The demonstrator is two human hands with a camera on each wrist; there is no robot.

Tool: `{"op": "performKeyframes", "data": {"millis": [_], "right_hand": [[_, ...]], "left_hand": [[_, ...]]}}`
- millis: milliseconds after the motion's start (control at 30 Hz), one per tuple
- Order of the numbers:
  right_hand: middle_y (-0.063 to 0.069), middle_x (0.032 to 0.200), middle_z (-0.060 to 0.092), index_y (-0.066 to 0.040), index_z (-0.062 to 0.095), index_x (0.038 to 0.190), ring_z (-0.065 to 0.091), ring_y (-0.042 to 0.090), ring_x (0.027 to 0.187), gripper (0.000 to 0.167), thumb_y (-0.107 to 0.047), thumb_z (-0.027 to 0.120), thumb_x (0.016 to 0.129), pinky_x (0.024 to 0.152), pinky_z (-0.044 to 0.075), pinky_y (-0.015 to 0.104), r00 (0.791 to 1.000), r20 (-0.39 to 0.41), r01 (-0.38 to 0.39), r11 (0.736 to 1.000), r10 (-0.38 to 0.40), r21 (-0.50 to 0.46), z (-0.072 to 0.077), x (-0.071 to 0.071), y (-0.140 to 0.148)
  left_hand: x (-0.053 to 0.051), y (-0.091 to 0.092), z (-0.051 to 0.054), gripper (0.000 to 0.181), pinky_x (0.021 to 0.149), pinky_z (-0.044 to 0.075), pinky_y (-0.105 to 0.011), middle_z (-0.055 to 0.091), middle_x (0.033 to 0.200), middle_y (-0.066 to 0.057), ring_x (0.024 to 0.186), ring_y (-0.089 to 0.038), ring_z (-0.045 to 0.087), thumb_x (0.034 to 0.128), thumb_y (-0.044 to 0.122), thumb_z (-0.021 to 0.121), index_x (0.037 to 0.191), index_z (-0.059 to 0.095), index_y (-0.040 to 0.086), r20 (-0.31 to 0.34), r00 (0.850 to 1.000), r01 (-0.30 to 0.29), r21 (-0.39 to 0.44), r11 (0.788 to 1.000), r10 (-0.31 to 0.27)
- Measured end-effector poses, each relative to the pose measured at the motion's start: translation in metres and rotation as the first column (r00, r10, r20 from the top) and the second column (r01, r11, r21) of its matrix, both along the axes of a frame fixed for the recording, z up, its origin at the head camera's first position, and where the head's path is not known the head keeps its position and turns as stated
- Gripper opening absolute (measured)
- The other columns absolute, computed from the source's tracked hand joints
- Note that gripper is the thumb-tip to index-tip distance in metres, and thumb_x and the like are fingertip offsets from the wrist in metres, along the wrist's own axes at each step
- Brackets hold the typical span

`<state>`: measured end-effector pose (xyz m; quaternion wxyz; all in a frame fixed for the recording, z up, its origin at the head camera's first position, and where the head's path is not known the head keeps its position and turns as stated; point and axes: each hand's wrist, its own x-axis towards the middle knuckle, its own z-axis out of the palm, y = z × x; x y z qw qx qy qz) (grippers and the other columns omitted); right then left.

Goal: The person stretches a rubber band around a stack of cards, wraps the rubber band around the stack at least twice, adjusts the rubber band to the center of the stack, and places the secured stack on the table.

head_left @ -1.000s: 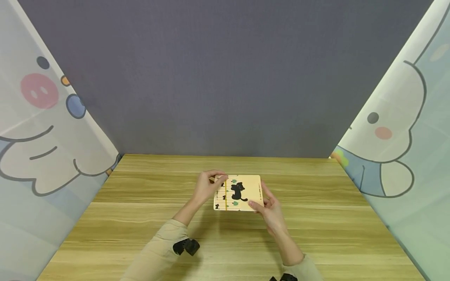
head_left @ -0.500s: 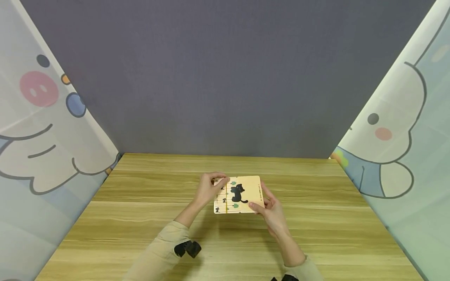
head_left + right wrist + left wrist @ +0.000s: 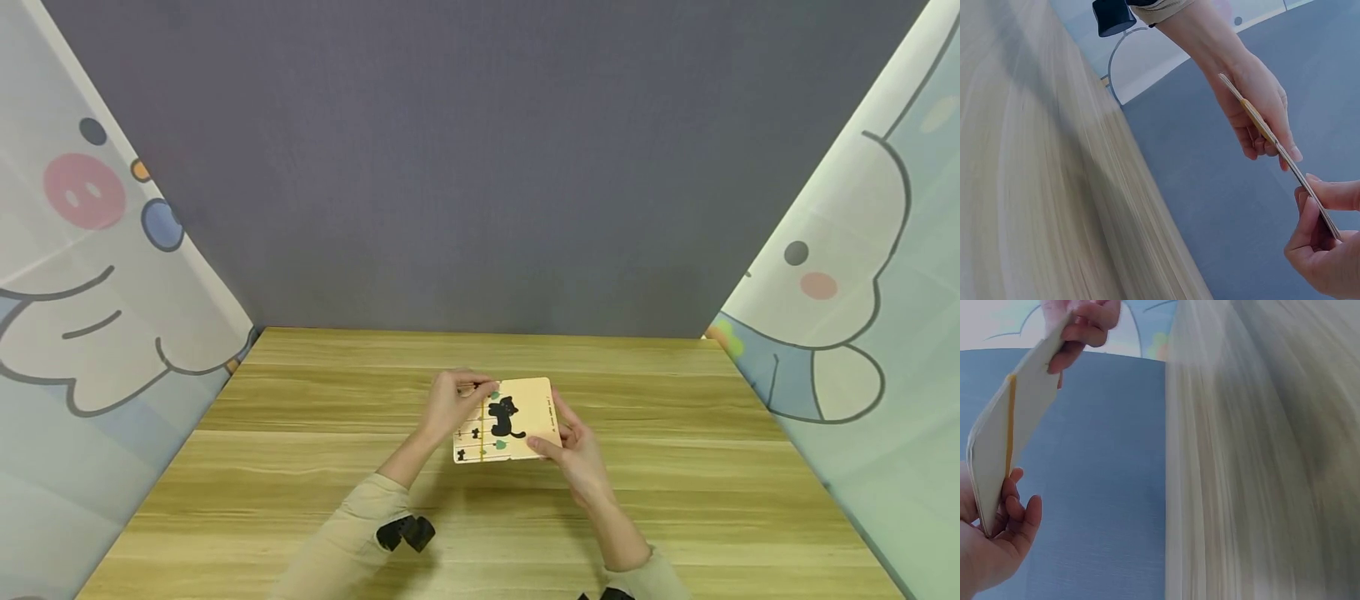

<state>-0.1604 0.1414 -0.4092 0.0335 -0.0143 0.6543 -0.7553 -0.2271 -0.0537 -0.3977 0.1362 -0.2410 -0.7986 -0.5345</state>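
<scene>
A thin cream notebook [image 3: 528, 408] with a black cat on its cover is held above the table. A yellow elastic band [image 3: 482, 433] runs round it near its left end. My left hand [image 3: 444, 407] pinches the notebook's far left part, the thumb on top close to the band. Whether these fingers also catch the band, I cannot tell. My right hand [image 3: 583, 462] grips the right end, thumb on the cover and fingers beneath. The left wrist view shows the plain underside, crossed by the band. Seen edge-on in the right wrist view, the notebook [image 3: 1285, 155] has several thin layers.
A wooden table [image 3: 315, 467] spreads below the hands, with a grey-blue panel [image 3: 480, 167] rising behind it. Cartoon-printed curtains [image 3: 832, 358] hang at both sides. Black devices [image 3: 405, 532] are strapped to the beige sleeves.
The notebook has turned slightly and shifted a little toward the person and left. My left hand has moved slightly right and nearer with its thumb on the far edge. Both hands keep their hold.
</scene>
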Motion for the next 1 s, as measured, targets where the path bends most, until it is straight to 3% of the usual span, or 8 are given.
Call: {"op": "performKeyframes", "data": {"millis": [133, 300, 467, 733, 767, 867, 933, 1000], "right_hand": [[0.027, 0.107, 0.056, -0.015, 0.025, 0.14, 0.062, 0.021, 0.077, 0.08, 0.013, 0.061, 0.074, 0.06, 0.05, 0.022, 1.0, 0.006, -0.001, 1.0, 0.001, -0.031, 0.001, 0.0, 0.0], [0.024, 0.105, 0.058, -0.016, 0.025, 0.14, 0.062, 0.019, 0.074, 0.08, 0.013, 0.06, 0.075, 0.059, 0.049, 0.021, 1.0, 0.009, 0.022, 0.999, -0.021, -0.047, 0.002, -0.001, 0.002], [0.023, 0.102, 0.059, -0.017, 0.026, 0.14, 0.061, 0.019, 0.072, 0.08, 0.014, 0.06, 0.075, 0.058, 0.049, 0.021, 0.999, 0.01, 0.044, 0.997, -0.043, -0.062, 0.003, -0.001, 0.003], [0.027, 0.107, 0.056, -0.017, 0.027, 0.14, 0.061, 0.02, 0.074, 0.08, 0.015, 0.06, 0.074, 0.058, 0.049, 0.022, 0.999, -0.001, 0.038, 0.998, -0.038, -0.059, 0.002, 0.001, 0.002], [0.027, 0.106, 0.056, -0.017, 0.027, 0.139, 0.061, 0.02, 0.074, 0.08, 0.015, 0.06, 0.074, 0.058, 0.049, 0.022, 0.999, -0.007, 0.039, 0.998, -0.04, -0.054, 0.002, 0.001, 0.001], [0.028, 0.104, 0.057, -0.014, 0.028, 0.139, 0.062, 0.02, 0.073, 0.079, 0.014, 0.062, 0.073, 0.057, 0.05, 0.024, 0.999, -0.025, 0.032, 0.999, -0.032, -0.022, 0.001, 0.002, -0.001], [0.028, 0.104, 0.057, -0.013, 0.028, 0.139, 0.063, 0.022, 0.075, 0.079, 0.014, 0.062, 0.073, 0.059, 0.051, 0.025, 0.999, -0.037, 0.026, 1.0, -0.027, -0.011, 0.001, 0.003, -0.003], [0.029, 0.105, 0.056, -0.012, 0.027, 0.139, 0.063, 0.023, 0.078, 0.079, 0.014, 0.062, 0.074, 0.062, 0.052, 0.027, 0.999, -0.039, 0.019, 1.0, -0.019, -0.01, 0.0, 0.004, -0.004]], "left_hand": [[0.0, 0.001, 0.002, 0.015, 0.066, 0.051, -0.027, 0.066, 0.077, -0.002, 0.071, -0.013, 0.06, 0.0802, 0.018, 0.066, 0.085, 0.071, 0.004, -0.01, 1.0, -0.002, 0.02, 1.0, 0.003], [0.001, -0.003, 0.007, 0.02, 0.065, 0.05, -0.021, 0.067, 0.087, -0.003, 0.079, -0.013, 0.061, 0.0816, 0.021, 0.065, 0.092, 0.069, 0.004, 0.037, 0.999, -0.014, 0.025, 1.0, 0.013], [0.001, -0.008, 0.011, 0.018, 0.043, 0.041, -0.021, 0.067, 0.083, -0.002, 0.064, -0.011, 0.057, 0.083, 0.019, 0.064, 0.092, 0.069, 0.005, 0.064, 0.998, -0.02, 0.003, 1.0, 0.02], [0.002, -0.009, 0.01, 0.013, 0.035, 0.026, -0.019, 0.066, 0.08, -0.002, 0.039, -0.004, 0.03, 0.0829, 0.016, 0.063, 0.09, 0.069, 0.006, 0.084, 0.996, -0.007, -0.04, 0.999, 0.01], [0.003, -0.009, 0.01, 0.013, 0.036, 0.027, -0.019, 0.067, 0.082, -0.003, 0.039, -0.005, 0.028, 0.0826, 0.016, 0.064, 0.09, 0.069, 0.006, 0.087, 0.996, -0.011, -0.04, 0.999, 0.014], [0.007, -0.005, 0.014, 0.015, 0.05, 0.044, -0.019, 0.067, 0.088, -0.008, 0.051, -0.004, 0.048, 0.0826, 0.014, 0.063, 0.09, 0.069, 0.002, 0.102, 0.995, 0.017, -0.032, 0.999, -0.013], [0.012, -0.003, 0.021, 0.015, 0.066, 0.051, -0.028, 0.066, 0.09, -0.013, 0.066, -0.013, 0.06, 0.083, 0.01, 0.062, 0.091, 0.067, -0.002, 0.112, 0.993, 0.047, -0.012, 0.999, -0.045], [0.018, 0.0, 0.029, 0.016, 0.079, 0.049, -0.039, 0.065, 0.091, -0.017, 0.083, -0.023, 0.062, 0.083, 0.006, 0.061, 0.092, 0.066, -0.006, 0.114, 0.991, 0.071, -0.004, 0.997, -0.071]]}}
